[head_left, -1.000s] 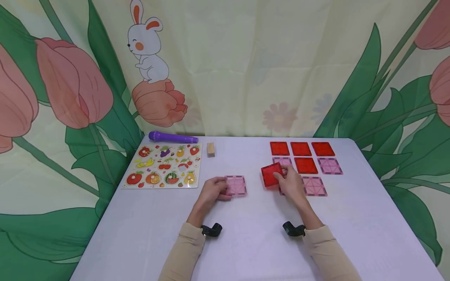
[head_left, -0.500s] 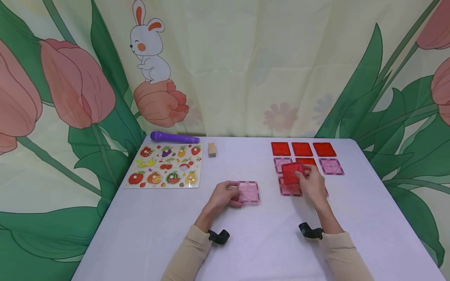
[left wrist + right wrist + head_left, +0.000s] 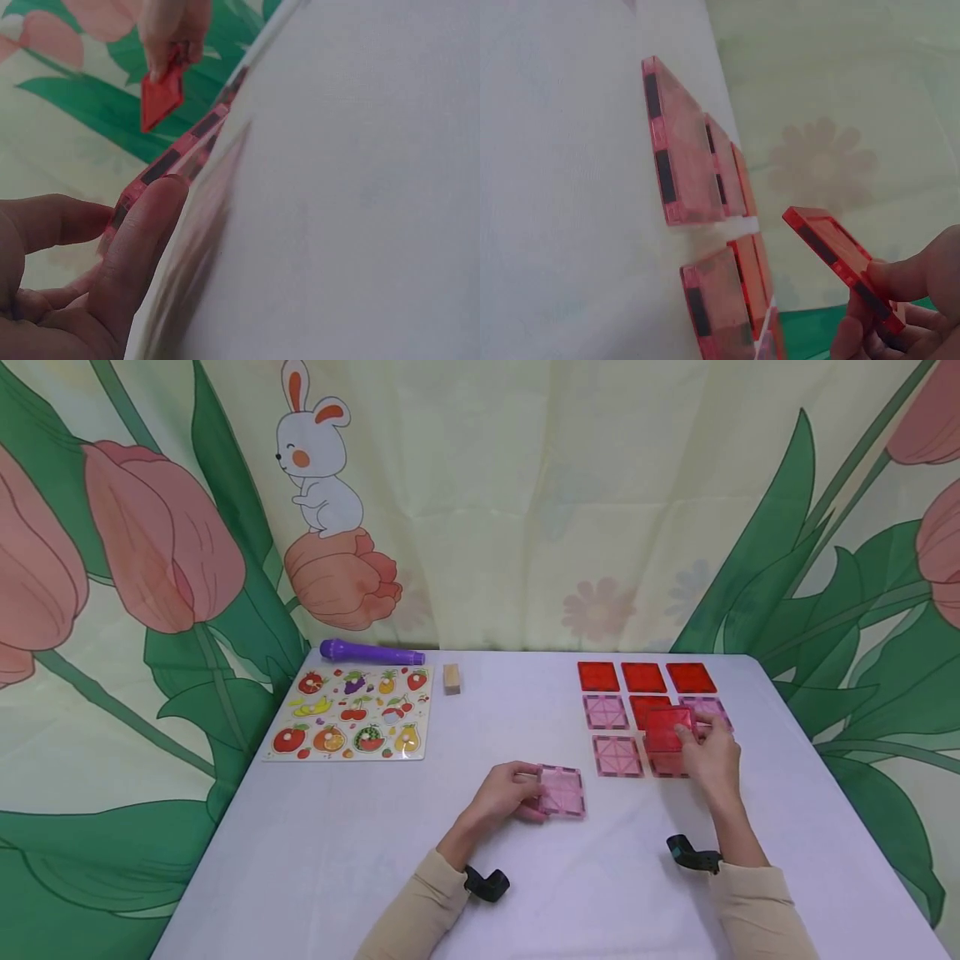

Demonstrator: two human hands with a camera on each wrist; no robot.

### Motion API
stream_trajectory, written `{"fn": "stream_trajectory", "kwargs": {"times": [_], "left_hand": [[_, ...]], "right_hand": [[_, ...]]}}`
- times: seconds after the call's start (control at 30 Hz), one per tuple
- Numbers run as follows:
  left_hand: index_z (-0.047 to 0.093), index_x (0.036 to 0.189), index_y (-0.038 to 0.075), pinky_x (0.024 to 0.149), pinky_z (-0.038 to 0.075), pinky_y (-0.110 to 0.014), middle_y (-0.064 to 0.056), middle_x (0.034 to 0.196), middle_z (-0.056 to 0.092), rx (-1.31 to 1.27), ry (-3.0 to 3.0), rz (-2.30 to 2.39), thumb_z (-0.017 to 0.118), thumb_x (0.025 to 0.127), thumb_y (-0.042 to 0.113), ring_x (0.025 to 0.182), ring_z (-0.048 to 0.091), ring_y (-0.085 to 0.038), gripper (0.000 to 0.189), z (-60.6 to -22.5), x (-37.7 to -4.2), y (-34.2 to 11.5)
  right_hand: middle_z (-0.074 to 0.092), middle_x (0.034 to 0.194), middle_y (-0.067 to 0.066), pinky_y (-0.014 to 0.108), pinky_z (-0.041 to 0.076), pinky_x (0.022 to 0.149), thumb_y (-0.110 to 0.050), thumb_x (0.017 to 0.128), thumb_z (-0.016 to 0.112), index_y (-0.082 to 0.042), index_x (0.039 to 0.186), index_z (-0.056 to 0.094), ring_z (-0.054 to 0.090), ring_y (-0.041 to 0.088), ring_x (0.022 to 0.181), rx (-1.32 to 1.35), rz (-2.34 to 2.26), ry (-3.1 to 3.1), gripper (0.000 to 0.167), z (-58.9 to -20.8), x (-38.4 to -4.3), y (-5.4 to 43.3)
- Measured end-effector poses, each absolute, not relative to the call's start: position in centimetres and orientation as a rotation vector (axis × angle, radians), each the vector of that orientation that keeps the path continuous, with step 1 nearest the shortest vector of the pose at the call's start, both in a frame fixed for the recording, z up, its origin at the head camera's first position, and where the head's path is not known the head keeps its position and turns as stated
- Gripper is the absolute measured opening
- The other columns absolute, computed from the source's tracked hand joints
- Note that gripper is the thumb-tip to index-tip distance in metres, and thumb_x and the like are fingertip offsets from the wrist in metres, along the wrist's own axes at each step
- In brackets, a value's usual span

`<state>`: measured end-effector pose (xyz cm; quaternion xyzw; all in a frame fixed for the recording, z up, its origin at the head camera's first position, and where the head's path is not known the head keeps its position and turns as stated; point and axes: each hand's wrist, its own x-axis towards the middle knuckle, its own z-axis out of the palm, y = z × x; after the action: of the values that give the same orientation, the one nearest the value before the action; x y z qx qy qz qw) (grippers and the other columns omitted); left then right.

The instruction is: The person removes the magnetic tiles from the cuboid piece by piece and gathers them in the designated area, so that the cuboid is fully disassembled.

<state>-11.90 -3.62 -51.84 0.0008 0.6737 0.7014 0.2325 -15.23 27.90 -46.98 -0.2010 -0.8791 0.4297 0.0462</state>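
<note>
My left hand point(image 3: 504, 795) pinches a pink see-through magnetic tile point(image 3: 564, 792) by its left edge, near the table's middle. The left wrist view has the thumb and a finger on this tile, with dark magnets along its edge. With thumb and fingers, my right hand point(image 3: 716, 762) grips a red magnetic tile point(image 3: 663, 731). That red tile is raised over the rows of laid tiles and overlaps several of them in the head view. A red tile point(image 3: 642, 677) lies in the back row of three reds; pink tiles point(image 3: 617, 757) lie in the nearer rows.
A fruit picture board point(image 3: 352, 714) lies at the left, with a purple toy microphone point(image 3: 371, 652) behind it. A small wooden block point(image 3: 451, 679) stands beside the board. Behind the white table point(image 3: 300, 860) hangs a printed curtain point(image 3: 487, 502).
Both hands have moved right with their tiles, the left also nearer the body. The red tile has passed across the laid tiles, uncovering the front left pink one.
</note>
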Motion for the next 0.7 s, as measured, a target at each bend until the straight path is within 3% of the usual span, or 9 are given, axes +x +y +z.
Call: {"fn": "stream_trajectory", "kwargs": {"times": [0.2,0.3,0.4,0.53,0.6,0.7], "left_hand": [[0.058,0.126,-0.003,0.063,0.064,-0.035,-0.014,0.093,0.075,0.04,1.827,1.914,0.067,0.092,0.007,0.061,0.072,-0.016,0.036,-52.2,-11.5,-2.4],[0.058,0.127,-0.003,0.064,0.064,-0.036,-0.014,0.092,0.076,0.066,1.831,1.887,0.066,0.094,0.007,0.061,0.072,-0.017,0.035,-52.3,-11.3,-1.9],[0.058,0.128,-0.003,0.065,0.064,-0.036,-0.013,0.089,0.076,0.084,1.827,1.863,0.065,0.094,0.007,0.062,0.072,-0.017,0.036,-52.5,-11.0,-1.3],[0.058,0.127,-0.002,0.064,0.064,-0.035,-0.01,0.085,0.075,0.079,1.833,1.852,0.066,0.095,0.007,0.061,0.072,-0.016,0.035,-52.6,-10.4,-0.5],[0.059,0.127,-0.002,0.063,0.064,-0.034,-0.01,0.084,0.075,0.073,1.841,1.853,0.066,0.094,0.007,0.06,0.072,-0.015,0.035,-52.6,-10.1,0.0],[0.059,0.127,-0.003,0.063,0.064,-0.033,-0.009,0.085,0.074,0.06,1.858,1.861,0.067,0.094,0.008,0.06,0.071,-0.015,0.036,-52.5,-9.7,0.6]], "right_hand": [[0.042,0.151,0.03,0.058,0.051,0.103,-0.028,0.106,0.046,-0.004,0.158,0.021,0.045,0.044,0.138,-0.705,1.336,-2.64,0.063,-47.6,-15.2,29.6],[0.044,0.149,0.03,0.051,0.058,0.095,-0.031,0.106,0.044,-0.003,0.158,0.021,0.048,0.043,0.135,-0.73,1.323,-2.642,0.063,-48.0,-15.3,30.4],[0.046,0.145,0.03,0.033,0.062,0.073,-0.033,0.106,0.043,-0.004,0.158,0.022,0.051,0.042,0.129,-0.764,1.303,-2.642,0.063,-48.3,-15.2,31.3],[0.047,0.144,0.029,0.01,0.042,0.058,-0.033,0.106,0.042,-0.005,0.158,0.026,0.051,0.038,0.123,-0.819,1.298,-2.613,0.061,-48.7,-15.0,32.6],[0.047,0.143,0.028,0.008,0.039,0.058,-0.032,0.106,0.041,-0.005,0.157,0.027,0.051,0.036,0.12,-0.843,1.293,-2.599,0.06,-48.9,-14.9,33.2],[0.046,0.145,0.028,0.016,0.052,0.067,-0.032,0.107,0.04,-0.005,0.157,0.029,0.05,0.036,0.122,-0.875,1.281,-2.589,0.058,-49.2,-14.8,34.1]]}}
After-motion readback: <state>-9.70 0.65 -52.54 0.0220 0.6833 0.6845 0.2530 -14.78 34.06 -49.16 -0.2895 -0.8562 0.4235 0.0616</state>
